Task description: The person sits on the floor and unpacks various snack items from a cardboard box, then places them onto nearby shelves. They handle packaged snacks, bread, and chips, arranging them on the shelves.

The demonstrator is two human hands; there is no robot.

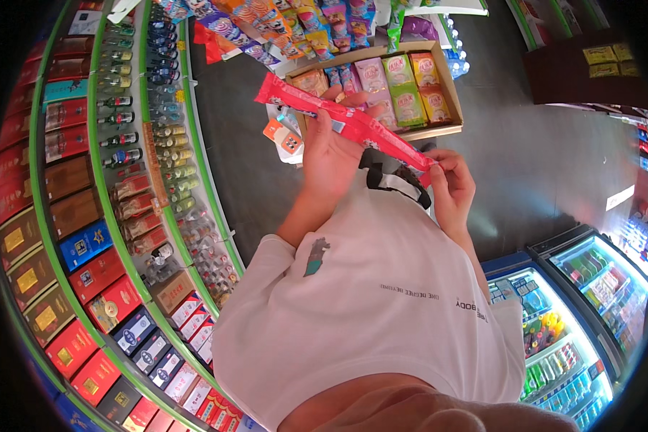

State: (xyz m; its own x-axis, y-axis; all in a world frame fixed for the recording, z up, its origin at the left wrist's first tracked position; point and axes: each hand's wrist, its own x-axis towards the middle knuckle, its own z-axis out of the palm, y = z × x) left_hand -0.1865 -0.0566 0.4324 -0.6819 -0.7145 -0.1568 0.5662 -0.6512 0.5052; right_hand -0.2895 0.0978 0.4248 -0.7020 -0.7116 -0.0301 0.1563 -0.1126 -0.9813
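Observation:
A long, narrow red plastic packet (378,135) slants across in front of my white T-shirt, its far left end crimped flat. My left hand (332,151) supports it from below near the middle, palm up, with the thumb over its near edge and the fingers behind. At the packet's right end, my right hand (453,181) pinches the tip between thumb and fingers. Just beyond the packet is an open cardboard box (456,102) of small bagged snacks (407,108) in pink, green and orange wrappers. The packet hides part of the box's near left side.
Strips of colourful snack packets (302,27) hang above the box. Shelves with green edging (94,162) hold bottles and gift boxes on the left. Lit drink coolers (551,335) stand at lower right. An orange-and-white item (283,135) sits left of the box, above dark floor (497,146).

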